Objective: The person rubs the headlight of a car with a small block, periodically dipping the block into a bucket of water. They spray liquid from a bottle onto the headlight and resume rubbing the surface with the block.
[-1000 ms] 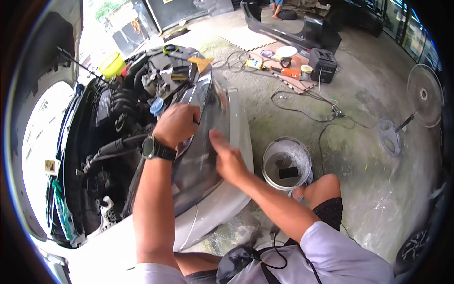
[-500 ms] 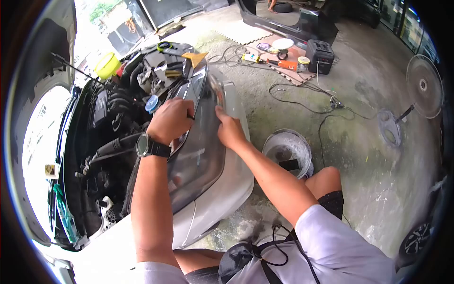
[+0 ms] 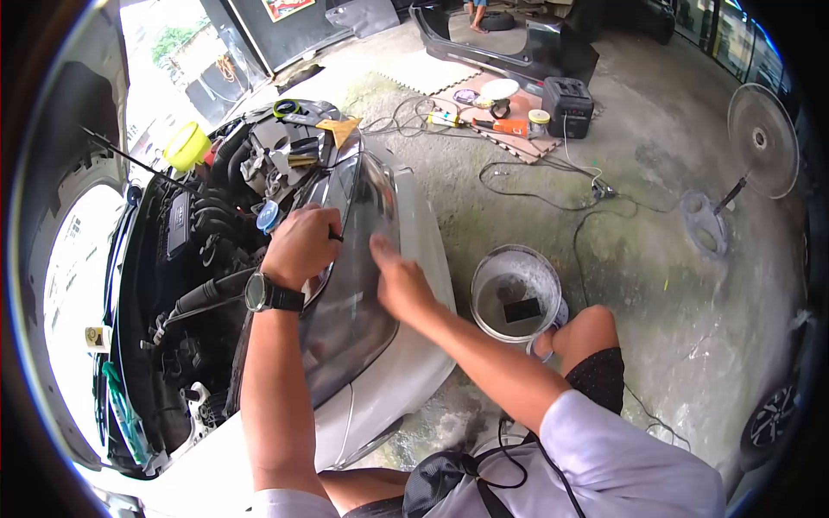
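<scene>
A long, dark, glossy headlight [image 3: 350, 302] lies in front of me at the car's front corner. My left hand [image 3: 302, 246], with a watch on the wrist, is closed over the headlight's inner edge. A small black tool [image 3: 335, 235] pokes out of its fist; most of it is covered by the fingers. Over the outer half of the headlight is my right hand [image 3: 404, 285], one digit stretched up and slightly blurred, the others curled. What those curled fingers hold, if anything, is hidden.
The engine bay [image 3: 194, 224] is open on the left, with a yellow container [image 3: 186, 145] and an orange scraper [image 3: 338, 131] on it. A bucket [image 3: 484, 321] stands right of the bumper. Cables, an orange power tool [image 3: 503, 127], a black box [image 3: 567, 106] and a fan [image 3: 760, 138] stand beyond.
My right hand has moved down and inward, from the headlight's outer edge onto its surface. My left hand stays at the inner edge, still gripping the black tool. The view has shifted slightly.
</scene>
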### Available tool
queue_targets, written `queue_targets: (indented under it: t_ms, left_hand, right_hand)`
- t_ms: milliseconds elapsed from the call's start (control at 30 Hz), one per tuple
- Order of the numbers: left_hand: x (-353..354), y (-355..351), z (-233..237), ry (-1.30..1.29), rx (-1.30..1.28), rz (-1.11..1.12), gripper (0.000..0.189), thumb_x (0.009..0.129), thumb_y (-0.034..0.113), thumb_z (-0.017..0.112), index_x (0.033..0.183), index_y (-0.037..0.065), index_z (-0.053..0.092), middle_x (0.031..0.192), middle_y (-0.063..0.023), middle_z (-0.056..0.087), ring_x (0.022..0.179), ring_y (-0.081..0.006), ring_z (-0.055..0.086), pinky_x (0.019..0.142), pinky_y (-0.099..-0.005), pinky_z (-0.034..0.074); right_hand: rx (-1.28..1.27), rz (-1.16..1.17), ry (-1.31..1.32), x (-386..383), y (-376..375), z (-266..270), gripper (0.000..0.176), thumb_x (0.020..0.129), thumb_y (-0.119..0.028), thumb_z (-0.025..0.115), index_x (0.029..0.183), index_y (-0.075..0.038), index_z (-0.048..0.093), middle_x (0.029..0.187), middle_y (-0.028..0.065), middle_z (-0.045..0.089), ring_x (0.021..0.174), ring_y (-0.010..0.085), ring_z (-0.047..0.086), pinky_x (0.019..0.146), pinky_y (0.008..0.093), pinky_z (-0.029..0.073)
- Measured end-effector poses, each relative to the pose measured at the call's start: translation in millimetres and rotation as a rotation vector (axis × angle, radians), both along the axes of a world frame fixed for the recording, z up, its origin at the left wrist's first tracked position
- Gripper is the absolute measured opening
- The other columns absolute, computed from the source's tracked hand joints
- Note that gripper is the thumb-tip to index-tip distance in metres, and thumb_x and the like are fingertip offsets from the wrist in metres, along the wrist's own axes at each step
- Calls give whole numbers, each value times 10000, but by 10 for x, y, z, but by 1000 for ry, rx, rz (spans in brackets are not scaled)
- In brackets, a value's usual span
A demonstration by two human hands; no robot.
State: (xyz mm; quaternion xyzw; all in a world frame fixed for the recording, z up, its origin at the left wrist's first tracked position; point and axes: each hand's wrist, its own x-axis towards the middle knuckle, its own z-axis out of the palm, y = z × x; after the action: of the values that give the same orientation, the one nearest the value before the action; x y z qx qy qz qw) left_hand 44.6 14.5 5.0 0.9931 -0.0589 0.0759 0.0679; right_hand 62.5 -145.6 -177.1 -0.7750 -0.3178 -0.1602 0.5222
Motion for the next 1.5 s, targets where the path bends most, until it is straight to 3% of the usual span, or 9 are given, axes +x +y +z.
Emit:
queue_targets:
  t_ms: [133, 267, 367, 600, 1133, 1200, 1233, 1333, 1500]
  left_hand:
    - [-23, -24, -37, -47, 5, -40, 145, 750, 85, 710, 887, 40, 728, 894, -191, 702, 945, -402, 707, 844, -483, 558]
    - [-32, -55, -29, -27, -19, -21, 178, 753, 98, 766, 913, 31, 724, 936, -182, 691, 948, -398, 700, 860, -469, 547]
    - [38, -19, -19, -33, -19, -25, 177, 754, 98, 765, 914, 32, 730, 943, -182, 694, 949, -396, 702, 857, -468, 549]
    - [-16, -55, -53, -57, -26, -17, 147, 764, 100, 760, 898, 42, 747, 953, -168, 701, 957, -389, 708, 857, -463, 554]
    - [-18, -70, -79, -72, 12, 24, 156, 792, 139, 730, 934, 89, 771, 999, -141, 729, 997, -378, 719, 854, -486, 569]
    - [23, -39, -160, -120, 0, 1, 154, 781, 149, 701, 908, 109, 778, 925, -145, 729, 945, -376, 727, 822, -491, 571]
    - [53, -15, -228, -103, 43, 39, 146, 774, 143, 677, 881, 110, 771, 875, -152, 731, 896, -378, 732, 790, -496, 571]
    - [148, 55, -352, -104, 119, 40, 110, 798, 122, 670, 849, 87, 760, 850, -164, 747, 850, -373, 744, 731, -518, 588]
    - [67, -54, -342, -216, 43, 119, 160, 742, 154, 751, 873, 72, 794, 919, -161, 762, 937, -373, 742, 833, -476, 591]
  right_hand:
    - [76, 67, -80, 34, -99, -120, 622, 843, 129, 503, 1464, 96, 536, 1457, 317, 589, 1319, 446, 612, 1128, 487, 512]
    - [-59, -18, 357, 242, -4, 292, 580, 862, 116, 480, 1435, 88, 566, 1453, 324, 584, 1285, 481, 615, 1119, 502, 513]
    - [42, 9, -79, -97, 0, 35, 594, 858, 112, 492, 1448, 90, 552, 1450, 324, 588, 1266, 499, 622, 1099, 505, 526]
    - [-56, -29, 244, 270, 34, 162, 576, 871, 110, 480, 1442, 104, 550, 1416, 369, 588, 1257, 493, 632, 1074, 507, 543]
    - [66, 85, -142, -42, -76, -20, 598, 832, 141, 520, 1420, 65, 590, 1458, 356, 561, 1341, 457, 590, 1133, 504, 505]
    - [-119, 47, 333, 252, -90, 106, 509, 916, 68, 478, 1398, 30, 636, 1156, 360, 691, 1095, 489, 701, 874, 564, 554]
    - [-63, -54, 86, 460, 9, -107, 476, 938, 44, 461, 1376, 34, 647, 1021, 355, 698, 973, 526, 703, 775, 598, 511]
    - [-80, 26, 225, 440, 84, -79, 596, 880, 92, 481, 1464, 38, 590, 1426, 326, 599, 1356, 422, 590, 1137, 466, 489]
    - [45, 152, -30, 232, -79, -344, 708, 867, 187, 424, 1546, 13, 519, 1476, 331, 572, 1390, 423, 576, 1126, 448, 486]
